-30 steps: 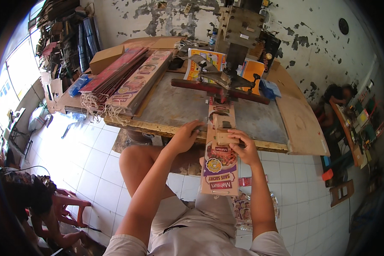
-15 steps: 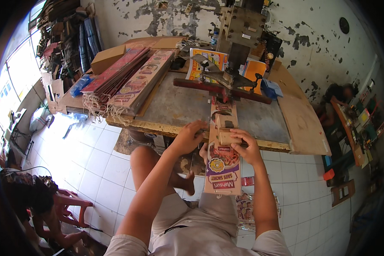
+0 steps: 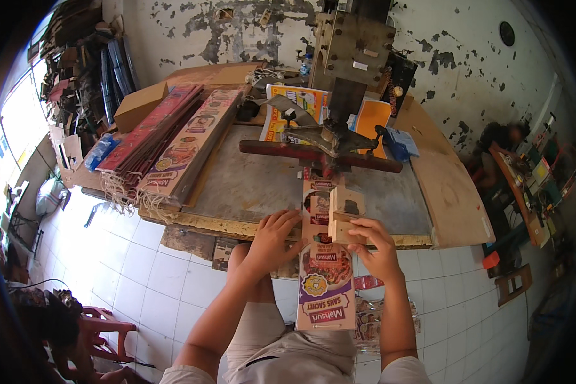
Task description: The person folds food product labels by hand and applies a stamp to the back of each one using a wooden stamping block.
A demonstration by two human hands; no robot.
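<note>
A long printed cardboard strip (image 3: 326, 281) lies across the front edge of the work table, its near end sticking out over my lap. Its far end reaches under the red crossbar (image 3: 288, 150) of a press. Beside the strip's left edge rests my left hand (image 3: 272, 242), fingers stretched out and thumb touching that edge. At the strip's right side stands a pale wooden block (image 3: 342, 227) with a dark patch on top. My right hand (image 3: 376, 249) grips the block's near right end between thumb and fingers.
Stacked printed cardboard strips (image 3: 192, 150) and red ones with strings (image 3: 150, 131) lie on the table's left, near a cardboard box (image 3: 137, 105). The heavy metal press (image 3: 349, 51) rises at the back. A red stool (image 3: 105, 326) and people are at either side.
The wooden block has shifted from over the strip to its right edge, with my right hand on it. My left hand has come down beside the strip. The whole view has shifted slightly.
</note>
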